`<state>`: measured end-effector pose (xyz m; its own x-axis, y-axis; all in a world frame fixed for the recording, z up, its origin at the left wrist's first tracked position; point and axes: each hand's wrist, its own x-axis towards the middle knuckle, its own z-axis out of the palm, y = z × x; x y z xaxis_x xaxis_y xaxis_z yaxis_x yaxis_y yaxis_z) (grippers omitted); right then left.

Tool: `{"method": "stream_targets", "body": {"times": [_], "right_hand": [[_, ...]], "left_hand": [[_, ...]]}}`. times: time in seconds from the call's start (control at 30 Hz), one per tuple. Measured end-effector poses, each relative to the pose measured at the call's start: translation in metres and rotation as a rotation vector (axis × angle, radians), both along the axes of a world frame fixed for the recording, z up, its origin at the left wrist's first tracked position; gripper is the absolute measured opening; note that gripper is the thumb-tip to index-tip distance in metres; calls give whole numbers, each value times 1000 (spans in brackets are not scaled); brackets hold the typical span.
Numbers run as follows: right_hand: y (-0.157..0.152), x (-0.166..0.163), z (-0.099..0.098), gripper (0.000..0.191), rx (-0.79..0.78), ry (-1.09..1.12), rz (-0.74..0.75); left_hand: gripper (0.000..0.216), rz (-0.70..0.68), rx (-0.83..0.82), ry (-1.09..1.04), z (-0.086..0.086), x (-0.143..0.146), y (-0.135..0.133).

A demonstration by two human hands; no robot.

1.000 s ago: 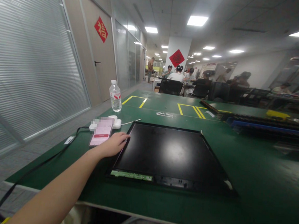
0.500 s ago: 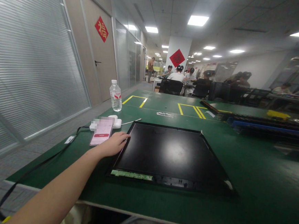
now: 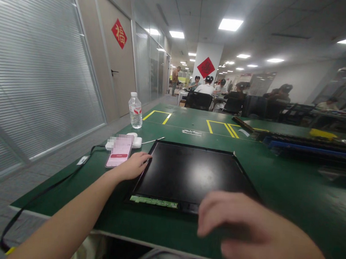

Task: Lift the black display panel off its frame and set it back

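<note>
A black LCD screen panel (image 3: 184, 170) lies flat on the green table, with a green circuit board strip (image 3: 153, 202) along its near left edge. At the panel's left side, my left hand (image 3: 134, 165) grips the rim with its fingertips. My right hand (image 3: 252, 227), slightly blurred, hovers over the near right part of the panel and hides that corner. Its fingers are curved and stand apart from the thumb, with nothing between them.
Left of the panel lie a lit phone (image 3: 120, 151), a white earbud case (image 3: 137, 142) and a black strap (image 3: 64, 179). A water bottle (image 3: 135, 110) stands behind them. Dark and blue long parts (image 3: 297, 147) lie at the right. People sit at tables farther back.
My right hand has come into view from the lower right, over the near right corner of the panel. My left hand stays at the left rim, and the panel has not moved.
</note>
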<state>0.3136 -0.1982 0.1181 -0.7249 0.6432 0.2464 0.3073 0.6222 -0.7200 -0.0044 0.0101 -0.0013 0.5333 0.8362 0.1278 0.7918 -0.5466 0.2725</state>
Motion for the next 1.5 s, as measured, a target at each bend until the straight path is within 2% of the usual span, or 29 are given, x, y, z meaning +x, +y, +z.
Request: {"method": "stream_targets", "body": {"times": [0.1,0.2,0.27,0.3,0.37,0.47,0.57,0.63,0.7,0.9,1.0,1.13,1.2,1.37,1.5], "right_hand": [[37,55,-16,28,10,-89,-497],[68,106,-48,32,-5,-152,-962],[79,134,-70,37,-64,-288,-1243],[82,145,-80,40,-105,-366,-1339],[84,160,-96,45,-177,-442,-1431],[85,167,-110,40,-256,-462,-1399],[87,164,-113,37,-260,-499,-1340],[89,160,-113,38,-262,-548,-1356],[91,158,-114,38,-269,-589,-1390],[93,166,-122,36,-270,-574,-1438],[93,170,-127,34,-244,-539,-1445],[93,169,-128,34,-234,-511,-1451],[93,168,-126,34,-245,-515,-1456],[93,167,-126,33,-244,-514,-1461],[94,168,-127,32,-220,-520,-1452]], "left_hand": [[47,10,0,-9,0,2,-1],[48,54,0,-5,0,5,-2],[50,94,-14,2,-1,8,-2],[51,115,-23,1,-1,10,-3],[53,149,-32,-14,0,13,-3],[51,176,-42,-67,3,17,-4],[49,202,-88,-158,4,17,-5],[50,219,-125,-266,4,15,-4],[52,214,-187,-446,2,14,-3],[54,154,-518,-1166,1,19,-3],[47,196,-613,-1375,3,24,-4],[41,368,-692,-1476,4,29,-6],[50,423,-747,-1477,4,30,-7],[87,376,-887,-1442,7,28,-11],[78,305,-921,-1366,11,28,-14]]}}
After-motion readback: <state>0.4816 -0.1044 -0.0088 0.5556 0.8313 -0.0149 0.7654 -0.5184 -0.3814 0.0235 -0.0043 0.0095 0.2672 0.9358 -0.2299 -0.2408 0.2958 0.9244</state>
